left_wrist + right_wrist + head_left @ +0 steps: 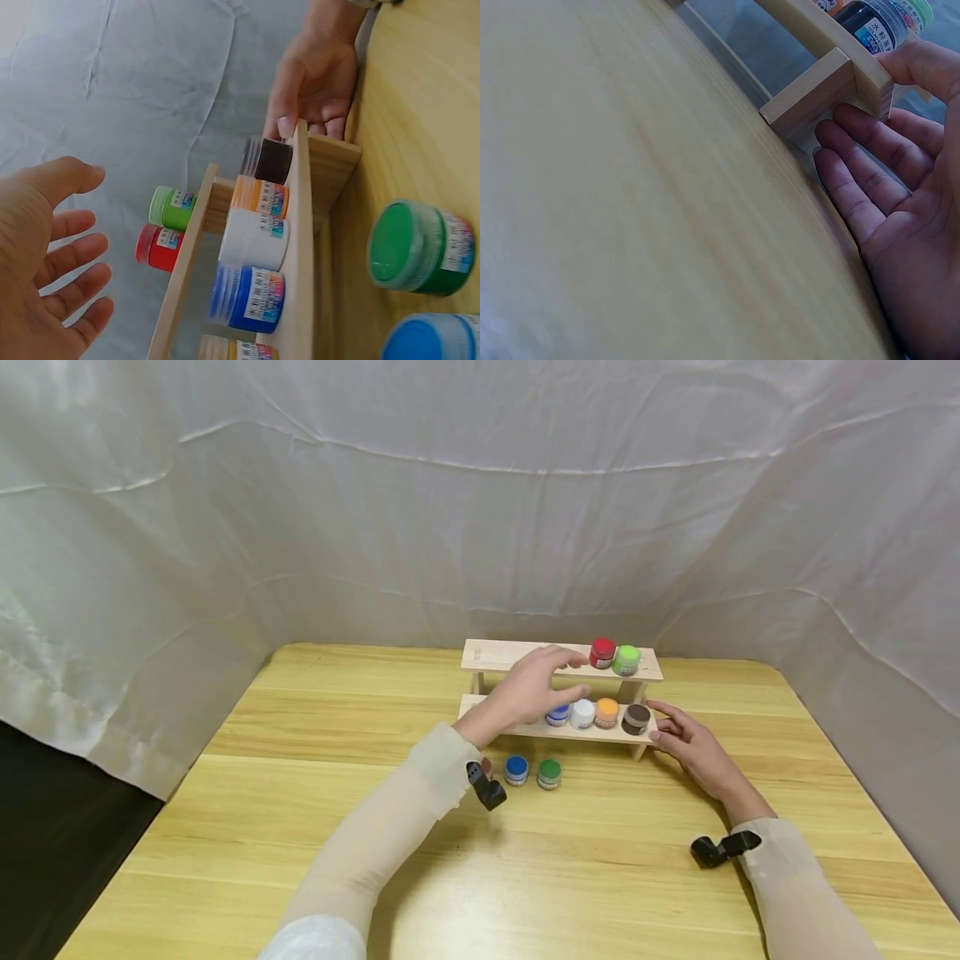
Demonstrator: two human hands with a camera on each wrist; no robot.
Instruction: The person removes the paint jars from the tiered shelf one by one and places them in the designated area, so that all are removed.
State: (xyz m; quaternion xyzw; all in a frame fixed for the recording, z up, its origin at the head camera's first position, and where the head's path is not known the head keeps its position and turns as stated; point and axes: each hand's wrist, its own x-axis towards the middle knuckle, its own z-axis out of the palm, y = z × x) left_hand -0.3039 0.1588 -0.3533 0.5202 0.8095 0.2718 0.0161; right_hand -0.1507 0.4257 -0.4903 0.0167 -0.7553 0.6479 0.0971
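Note:
A two-tier wooden rack [495,653] holds small paint jars. My left hand [531,687] hovers over it with fingers spread and nothing between them, close to the red paint jar [602,653] on the upper tier. A light green jar [627,660] stands beside the red one. Along the lower tier are a dark blue jar [557,715], a white jar [582,715], an orange jar [607,713] and a dark brown jar [636,719]. At the rack's right end, my right hand [693,752] holds the lower board, thumb at its edge, fingers curled around its end.
On the table [600,860] in front of the rack stand a blue jar [516,770] and a green jar [549,774]. A yellow-orange jar [240,350] shows at the left wrist view's bottom edge. Pale cloth [480,527] hangs behind and at the sides.

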